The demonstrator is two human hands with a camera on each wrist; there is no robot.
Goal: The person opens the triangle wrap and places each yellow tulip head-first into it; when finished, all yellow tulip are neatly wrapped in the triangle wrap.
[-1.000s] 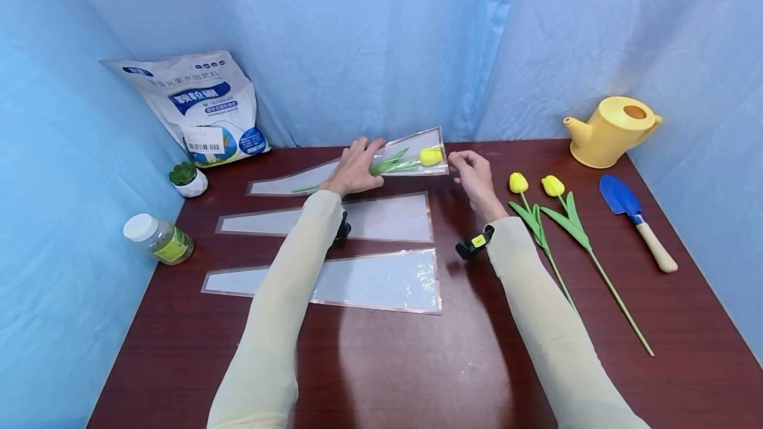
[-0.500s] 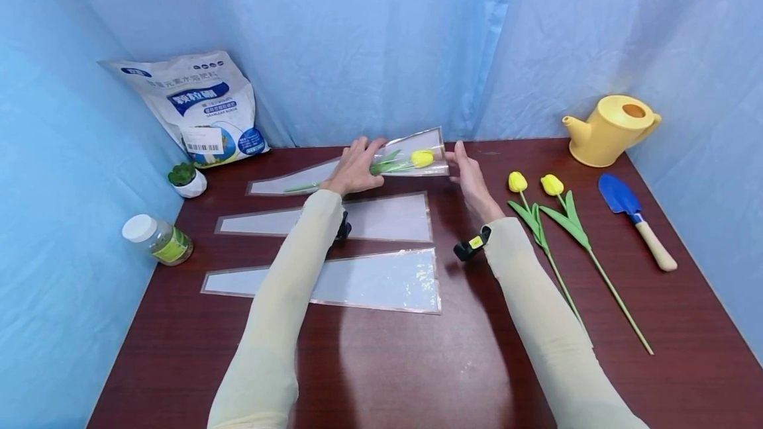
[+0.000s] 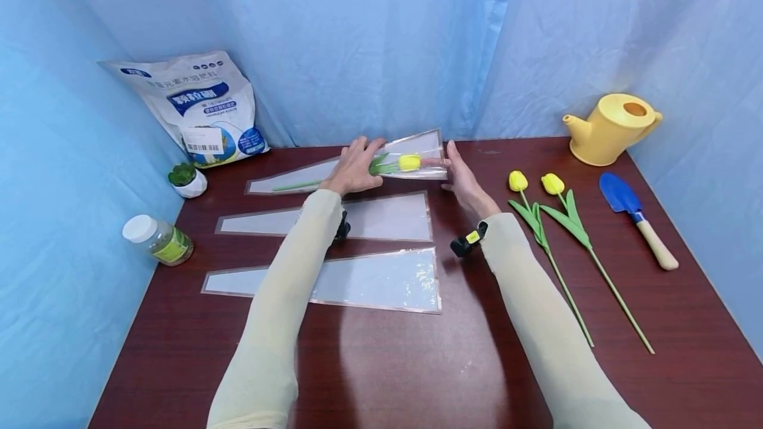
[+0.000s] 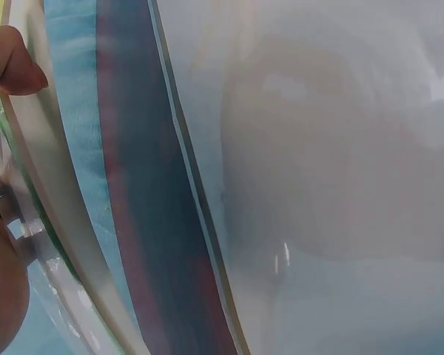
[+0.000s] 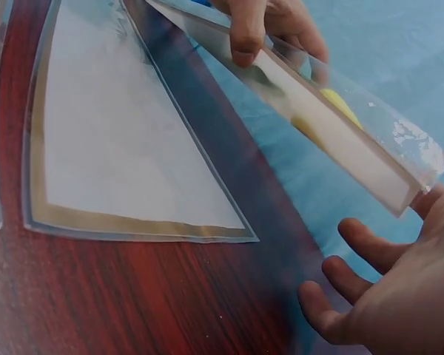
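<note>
In the head view, my left hand (image 3: pixel 356 167) grips a clear-fronted, white-backed flower sleeve (image 3: pixel 428 143) near its middle. The right wrist view shows my left thumb (image 5: pixel 246 37) on the white side and the fingers on the clear side. Inside the sleeve lies a yellow tulip (image 3: pixel 409 163), its green stem running left toward the narrow end and its leaves partly hidden by the hand. My right hand (image 3: pixel 467 184) is at the wide open end. One finger reaches into the mouth toward the bloom, while the other fingers are spread and loosely bent outside.
Two flat sleeves (image 3: pixel 393 214) lie nearer on the dark wood table (image 3: pixel 411 363). To the right are two yellow tulips (image 3: pixel 553 185), a blue trowel (image 3: pixel 621 196) and a yellow watering can (image 3: pixel 605 134). A fertilizer bag (image 3: pixel 208 108), potted succulent (image 3: pixel 187 181) and jar (image 3: pixel 157 238) stand left.
The tulip has slid left, deeper into the sleeve. My right hand has gone from curled fingers beside the mouth to reaching a finger inside. The left hand stays in place.
</note>
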